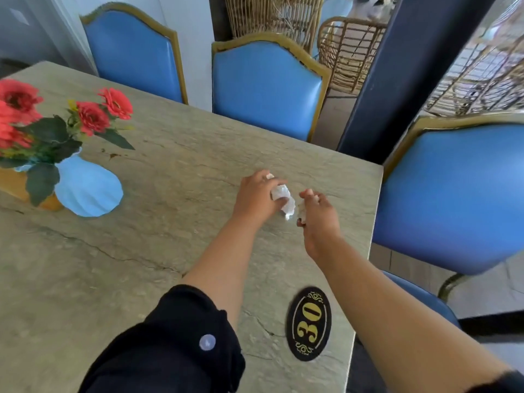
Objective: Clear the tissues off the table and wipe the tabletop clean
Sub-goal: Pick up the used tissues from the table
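My left hand (256,195) clutches a crumpled tissue (282,198), my right hand (319,212) pinches a smaller wad (302,212) just beside it, and a loose corner could slip back onto the table (170,222).

Bright even daylight, soft faint shadows, wide-angle bending at edges, slight blur.

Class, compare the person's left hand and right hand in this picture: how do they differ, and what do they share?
The left hand grips a large crumpled tissue; the right hand pinches a smaller wad. The left arm has a black sleeve pushed up; the right forearm is bare. Both hover above the table.
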`<control>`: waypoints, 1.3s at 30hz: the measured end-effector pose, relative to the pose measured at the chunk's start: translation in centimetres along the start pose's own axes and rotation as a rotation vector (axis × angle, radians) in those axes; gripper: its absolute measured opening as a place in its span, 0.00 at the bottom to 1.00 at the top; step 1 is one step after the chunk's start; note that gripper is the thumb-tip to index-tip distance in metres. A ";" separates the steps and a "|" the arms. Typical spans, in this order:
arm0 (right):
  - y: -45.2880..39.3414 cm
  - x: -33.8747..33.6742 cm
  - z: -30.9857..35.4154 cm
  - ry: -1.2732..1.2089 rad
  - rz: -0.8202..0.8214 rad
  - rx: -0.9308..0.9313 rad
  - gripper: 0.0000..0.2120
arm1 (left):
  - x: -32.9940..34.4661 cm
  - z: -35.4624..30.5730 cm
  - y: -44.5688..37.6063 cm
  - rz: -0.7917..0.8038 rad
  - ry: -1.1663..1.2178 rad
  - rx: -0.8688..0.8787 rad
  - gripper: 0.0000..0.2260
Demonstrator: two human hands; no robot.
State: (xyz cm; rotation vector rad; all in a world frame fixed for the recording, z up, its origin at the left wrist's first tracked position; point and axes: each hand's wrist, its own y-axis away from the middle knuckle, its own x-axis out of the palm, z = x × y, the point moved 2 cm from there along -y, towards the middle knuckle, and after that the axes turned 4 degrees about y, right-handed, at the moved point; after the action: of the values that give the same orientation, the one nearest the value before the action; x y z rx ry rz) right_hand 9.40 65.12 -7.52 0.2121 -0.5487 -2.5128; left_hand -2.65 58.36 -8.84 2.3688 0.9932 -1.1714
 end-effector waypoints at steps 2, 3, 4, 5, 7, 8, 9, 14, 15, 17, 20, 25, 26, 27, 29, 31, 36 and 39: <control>-0.1 -1.5 -0.1 0.012 -0.008 0.014 0.11 | 1.2 -0.2 -0.4 0.093 -0.073 -0.029 0.22; -0.1 -2.1 -0.1 0.015 -0.009 0.011 0.11 | 1.6 -0.3 -0.3 0.101 -0.076 -0.040 0.20; -0.1 -2.7 -0.2 0.020 -0.012 0.008 0.10 | 1.8 -0.4 -0.3 0.079 -0.071 -0.044 0.16; -0.1 -3.2 -0.2 0.016 -0.012 0.003 0.10 | 2.0 -0.4 -0.1 0.032 -0.056 -0.045 0.13; 0.0 -4.1 -0.4 -0.025 0.007 0.000 0.13 | 2.3 -0.6 0.5 -0.047 0.009 -0.069 0.09; 0.1 -4.4 -0.5 -0.052 0.021 0.007 0.13 | 2.3 -0.8 0.9 -0.058 0.046 -0.083 0.07; 0.4 -4.8 -0.6 -0.074 0.036 0.015 0.14 | 2.3 -1.0 1.5 -0.052 0.096 -0.099 0.06; 3.2 -6.8 -1.0 -0.126 0.181 0.030 0.14 | 1.5 -5.3 7.0 -0.126 0.442 -0.205 0.13; 4.0 -7.3 -1.2 -0.131 0.218 0.029 0.15 | 1.4 -6.2 8.2 -0.154 0.459 -0.211 0.13; 5.8 -8.8 -1.5 -0.125 0.263 -0.001 0.15 | 1.5 -8.2 10.7 -0.191 0.456 -0.206 0.11; 8.8 -11.6 -2.2 -0.147 0.293 -0.068 0.13 | 1.9 -11.4 15.0 -0.210 0.455 -0.154 0.08; 14.6 -17.5 -4.7 -0.139 0.263 -0.095 0.08 | 4.7 -16.2 22.4 -0.158 0.339 -0.063 0.09; 15.6 -18.9 -5.5 -0.117 0.248 -0.089 0.07 | 5.5 -16.8 24.0 -0.160 0.345 -0.047 0.10; 16.7 -20.2 -6.4 -0.094 0.232 -0.073 0.07 | 6.2 -17.5 25.7 -0.159 0.397 -0.048 0.10; 18.8 -22.7 -8.2 -0.067 0.204 -0.026 0.07 | 7.8 -18.7 29.5 -0.167 0.570 -0.114 0.11; 20.7 -25.0 -10.0 -0.027 0.180 0.000 0.07 | 10.0 -19.9 33.3 -0.139 0.858 -0.315 0.11; 24.4 -28.1 -15.4 0.191 0.180 0.005 0.10 | 17.3 -20.6 39.4 0.166 1.685 -0.937 0.15; 25.4 -28.9 -18.6 0.412 0.172 0.018 0.23 | 19.3 -20.4 41.3 0.253 1.867 -0.986 0.18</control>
State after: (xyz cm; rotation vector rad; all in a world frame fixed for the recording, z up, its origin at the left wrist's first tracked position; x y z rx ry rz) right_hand 50.63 55.36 -12.50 0.6431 -0.4006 -2.2128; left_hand 46.27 48.87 -12.42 1.9377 1.0412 1.6701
